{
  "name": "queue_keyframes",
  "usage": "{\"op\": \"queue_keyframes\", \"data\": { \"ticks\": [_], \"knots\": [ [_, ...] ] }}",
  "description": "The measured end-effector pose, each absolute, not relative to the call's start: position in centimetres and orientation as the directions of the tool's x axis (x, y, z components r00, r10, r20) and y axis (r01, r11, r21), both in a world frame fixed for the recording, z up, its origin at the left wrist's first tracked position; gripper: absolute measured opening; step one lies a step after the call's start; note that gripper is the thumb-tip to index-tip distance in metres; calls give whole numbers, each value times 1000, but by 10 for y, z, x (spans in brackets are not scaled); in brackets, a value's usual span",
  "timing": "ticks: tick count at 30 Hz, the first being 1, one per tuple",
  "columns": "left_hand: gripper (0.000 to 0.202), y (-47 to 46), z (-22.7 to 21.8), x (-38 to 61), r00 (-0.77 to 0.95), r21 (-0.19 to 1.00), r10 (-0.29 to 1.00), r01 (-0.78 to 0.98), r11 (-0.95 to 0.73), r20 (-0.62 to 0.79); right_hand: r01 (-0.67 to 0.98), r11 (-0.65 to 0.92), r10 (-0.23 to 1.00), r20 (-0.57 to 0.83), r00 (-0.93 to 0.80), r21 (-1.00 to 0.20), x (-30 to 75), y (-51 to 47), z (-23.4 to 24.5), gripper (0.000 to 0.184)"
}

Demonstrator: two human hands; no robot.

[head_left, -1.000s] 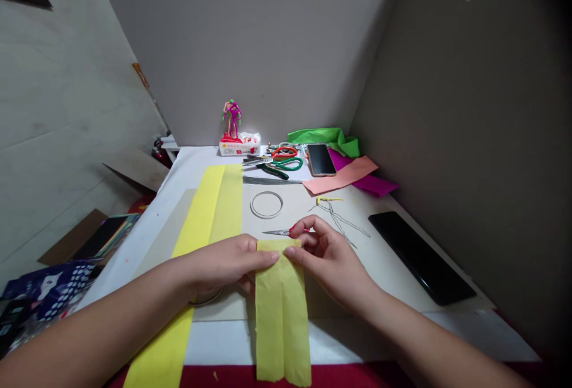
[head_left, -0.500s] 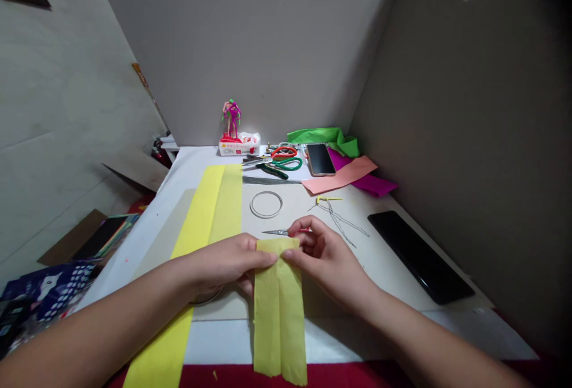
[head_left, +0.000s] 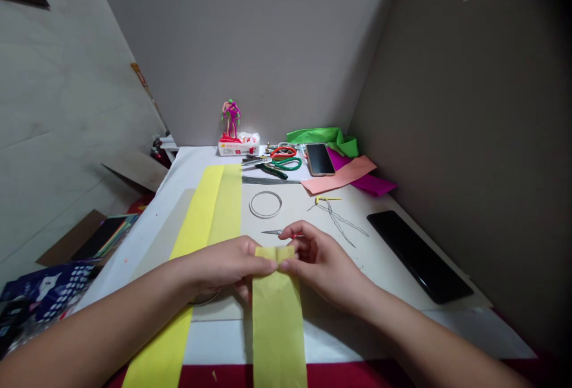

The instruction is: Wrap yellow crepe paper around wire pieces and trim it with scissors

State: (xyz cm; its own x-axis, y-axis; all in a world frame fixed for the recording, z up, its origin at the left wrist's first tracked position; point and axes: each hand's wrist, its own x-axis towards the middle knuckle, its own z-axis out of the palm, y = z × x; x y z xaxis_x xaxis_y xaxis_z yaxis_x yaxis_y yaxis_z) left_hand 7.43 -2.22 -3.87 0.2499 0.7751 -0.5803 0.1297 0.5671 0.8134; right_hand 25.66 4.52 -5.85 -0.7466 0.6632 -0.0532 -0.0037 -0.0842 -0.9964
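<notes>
Between my hands hangs a strip of yellow crepe paper (head_left: 279,322), its lower end dropping past the table's front edge. My left hand (head_left: 239,264) pinches it near the top, thumb in front and fingers behind. From the other side my right hand (head_left: 313,257) grips the same top edge, its thumb meeting the left one at the middle and its index finger raised. Just beyond the paper lie small scissors (head_left: 271,232), their handles partly hidden by my right hand. Under my left forearm runs a longer yellow paper strip (head_left: 196,215).
A tape ring (head_left: 265,204) and a twisted wire figure (head_left: 333,212) lie on the board. A black phone-like slab (head_left: 415,254) is at right. Behind are green-handled scissors (head_left: 286,164), a phone (head_left: 320,160), coloured paper (head_left: 342,174) and a small pack (head_left: 239,144) with a pipe-cleaner figure (head_left: 231,117).
The top edge of the held strip is slightly lower, and its lower end now reaches below the frame. The centre crease looks flatter. My right index finger has shifted a little left.
</notes>
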Motion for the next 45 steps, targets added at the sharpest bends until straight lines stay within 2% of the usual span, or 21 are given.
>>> {"op": "queue_keyframes", "data": {
  "ticks": [5, 13, 20, 23, 26, 28, 30, 33, 37, 41, 45],
  "knots": [
    [30, -22, -37, 74, 315, 807, 744, 192, 558, -589, 57, -84, 608, -96, -788, -995, 256, 45, -60, 30],
    [24, -16, -41, 68, 278, 829, 782, 236, 508, -558, 70, -61, 616, -93, -782, -996, 255, 47, -62, 32],
    [26, -14, -40, 69, 259, 831, 793, 259, 493, -551, 86, -43, 613, -94, -784, -995, 255, 47, -62, 32],
    [27, -11, -36, 62, 203, 840, 824, 260, 475, -529, -34, -5, 729, 20, -684, -999, 258, 52, -56, 21],
    [27, -8, -28, 48, 99, 855, 864, 239, 460, -493, -172, 156, 873, 217, -437, -973, 266, 64, -50, 14],
    [25, -7, -21, 36, 26, 865, 882, 209, 456, -471, -111, 295, 886, 315, -339, -949, 271, 72, -46, 12],
    [23, -5, -15, 26, -27, 875, 891, 178, 450, -453, 5, 381, 872, 358, -333, -925, 273, 78, -44, 12],
    [23, -3, -11, 15, -60, 885, 898, 152, 440, -436, 149, 431, 843, 338, -418, -890, 273, 81, -45, 12],
    [23, -3, -12, 13, -18, 876, 888, 154, 457, -460, 308, 547, 767, 318, -558, -779, 268, 79, -52, 7],
    [22, -5, -10, 16, 26, 857, 870, 191, 479, -492, 370, 639, 689, 289, -664, -674, 265, 79, -61, 9],
    [21, -7, -3, 11, -2, 854, 874, 207, 477, -487, 394, 679, 653, 265, -709, -619, 265, 79, -68, 13]
  ]
}}
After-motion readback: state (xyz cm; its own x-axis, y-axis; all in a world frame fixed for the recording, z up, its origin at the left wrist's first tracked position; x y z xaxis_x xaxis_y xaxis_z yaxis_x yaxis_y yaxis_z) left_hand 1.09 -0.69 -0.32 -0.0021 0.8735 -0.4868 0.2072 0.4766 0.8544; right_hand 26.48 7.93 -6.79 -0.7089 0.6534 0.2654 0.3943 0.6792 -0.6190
